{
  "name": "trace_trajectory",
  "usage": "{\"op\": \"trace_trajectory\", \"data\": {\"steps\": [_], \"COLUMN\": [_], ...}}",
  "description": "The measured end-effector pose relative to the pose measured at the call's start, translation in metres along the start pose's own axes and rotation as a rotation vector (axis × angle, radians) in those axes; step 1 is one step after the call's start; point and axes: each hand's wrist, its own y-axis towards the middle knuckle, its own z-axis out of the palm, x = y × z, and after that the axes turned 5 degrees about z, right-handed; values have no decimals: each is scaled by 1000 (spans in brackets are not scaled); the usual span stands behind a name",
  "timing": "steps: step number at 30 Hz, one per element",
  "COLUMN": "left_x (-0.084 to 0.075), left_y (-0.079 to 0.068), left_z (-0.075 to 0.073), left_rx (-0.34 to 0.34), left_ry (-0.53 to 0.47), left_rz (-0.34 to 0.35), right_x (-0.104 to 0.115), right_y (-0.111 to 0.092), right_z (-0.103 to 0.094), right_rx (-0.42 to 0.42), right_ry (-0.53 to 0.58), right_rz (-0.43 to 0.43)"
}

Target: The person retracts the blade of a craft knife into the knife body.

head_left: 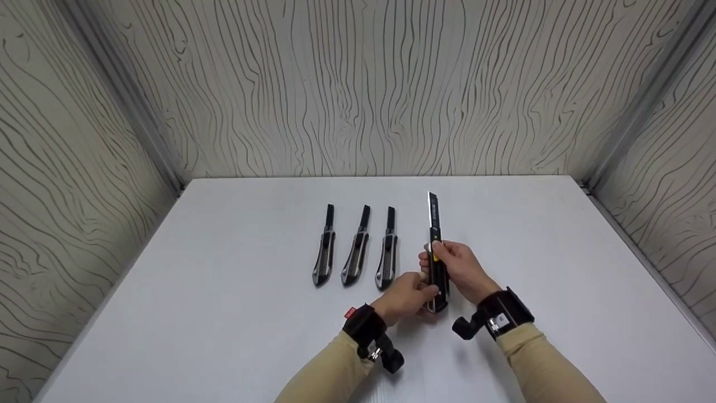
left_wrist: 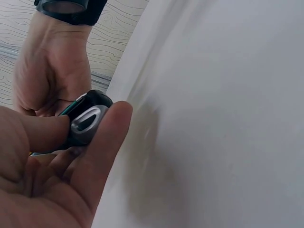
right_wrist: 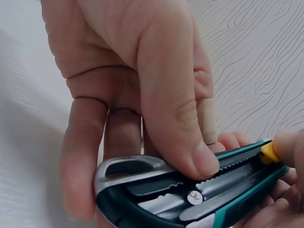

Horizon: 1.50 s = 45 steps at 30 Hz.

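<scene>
In the head view, both hands hold a black snap-off utility knife [head_left: 438, 279] with its long blade [head_left: 434, 210] out, pointing away from me. My left hand [head_left: 404, 295] pinches the butt end between thumb and fingers. The left wrist view shows the knife's metal end loop [left_wrist: 88, 122] beside the left fingers. Around the middle of the body curls my right hand [head_left: 463, 267], its thumb on the yellow slider [right_wrist: 269, 153]. In the right wrist view, teal edging and a screw show on the body, and the left thumb [right_wrist: 205, 160] presses on it.
Left of the hands, three silver-and-black utility knives lie side by side on the white table [head_left: 224, 313]: the left one [head_left: 324, 257], the middle one [head_left: 355, 257] and the right one [head_left: 386, 260]. All have dark blades extended. A wood-patterned back wall [head_left: 358, 89] stands behind the table.
</scene>
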Motion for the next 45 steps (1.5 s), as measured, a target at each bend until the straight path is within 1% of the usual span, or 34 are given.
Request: {"op": "trace_trajectory", "data": {"steps": [3, 10, 16, 19, 23, 26, 29, 32, 34, 37, 41, 45], "left_x": [1, 2, 2, 2, 2, 1, -1, -2, -2, -2, -1, 0], "left_y": [0, 1, 0, 1, 1, 1, 0, 0, 0, 1, 1, 0], "left_z": [0, 0, -2, -3, -4, -4, -4, -3, -2, -2, -3, -4], "left_rx": [-4, -14, -20, -13, -13, -17, -18, -17, -17, -20, -29, -26], "left_ry": [0, 48, 68, 42, 12, 2, -7, -24, -35, -35, -16, -5], "left_rz": [0, 13, 21, 31, 24, 7, -6, -10, -6, -4, -3, 13], "right_x": [-1, -1, -1, -1, 0, 1, 3, 3, 4, 5, 5, 4], "right_y": [-1, -3, -3, -2, -1, 0, 0, 1, 1, 1, 1, 0], "right_z": [0, 0, 1, 2, 1, 0, -1, -2, -1, 1, 4, 5], "right_rx": [12, 10, 17, 22, 29, 40, 43, 29, 14, -13, -29, -36], "right_ry": [-11, -46, -27, -17, -36, -26, 13, 45, 43, 21, -25, -43], "right_rz": [-8, -13, -25, -28, -31, -13, 18, 43, 46, 42, 30, 13]}}
